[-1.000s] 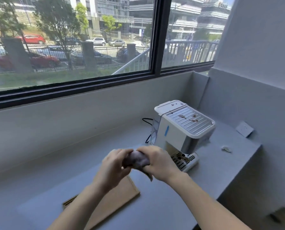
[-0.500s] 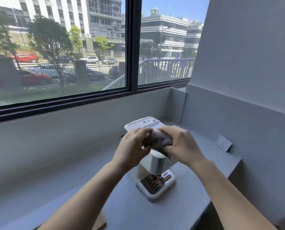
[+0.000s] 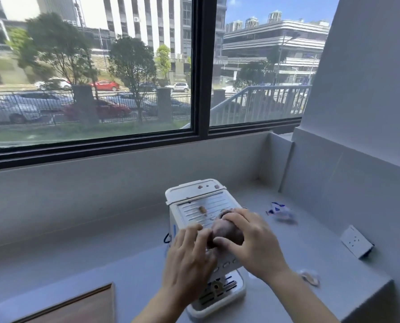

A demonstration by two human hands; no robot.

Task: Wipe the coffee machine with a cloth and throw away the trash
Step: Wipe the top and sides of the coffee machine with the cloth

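Gripping a balled-up brownish cloth [image 3: 227,231] with the right hand [image 3: 254,245], fingers curled over the top and thumb hooked round the near side. Pressing that cloth down on the flat, slotted top of the white coffee machine [image 3: 189,194]. Touching the left side of the cloth with the left hand [image 3: 189,259], fingers mostly straight and blurry, lying over the machine's front edge and wrapped round nothing.

Right under both wrists, the machine's drip tray [image 3: 220,292], sticking out toward the body. Just past the fingertips, on the same top, a few small brown bits [image 3: 202,209], with two more farther back on the lid.

Off to the right of the right hand, lying on the grey counter [image 3: 124,264], a blue and white wrapper [image 3: 279,210], well apart from the machine. Near the right forearm, a crumpled clear scrap [image 3: 310,277], on the counter too. Farther right, a white wall socket [image 3: 356,243]. Down to the left of the left arm, the corner of a wooden board [image 3: 82,306]. Far beyond the hands, a big window [image 3: 89,101] with trees, parked cars and tall buildings outside.
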